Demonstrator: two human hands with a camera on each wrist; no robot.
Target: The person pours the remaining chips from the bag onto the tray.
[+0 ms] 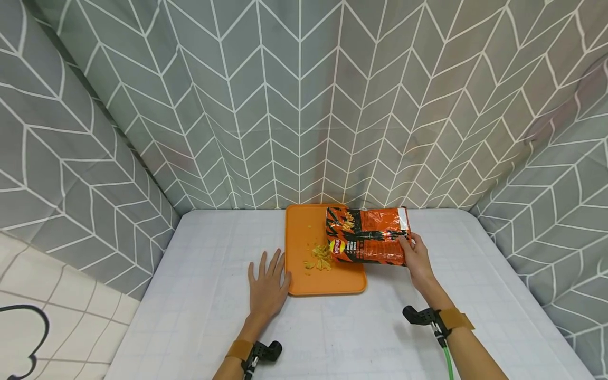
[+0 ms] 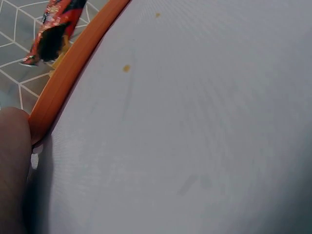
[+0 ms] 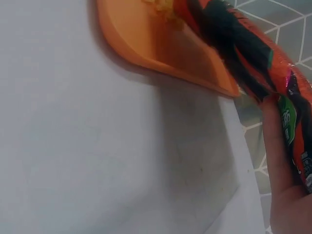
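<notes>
My right hand [image 1: 416,259] grips one end of an orange and black bag of chips [image 1: 368,237], its thumb on the upper face. The bag lies sideways over the right part of an orange tray [image 1: 304,285], its open mouth facing left. A small heap of yellow chips [image 1: 321,257] sits on the tray by that mouth, with crumbs around. My left hand [image 1: 268,287] rests on the table with fingers spread, its thumb at the tray's left edge. In the left wrist view, the dark mouth of the bag [image 2: 73,13] shows beyond the tray rim [image 2: 61,83].
A white cloth covers the table [image 1: 204,264], with a couple of yellow crumbs [image 2: 126,68] on it in the left wrist view. Grey patterned curtains [image 1: 285,105] hang behind and at both sides. A green cable [image 1: 448,361] runs from the right wrist camera [image 1: 423,315].
</notes>
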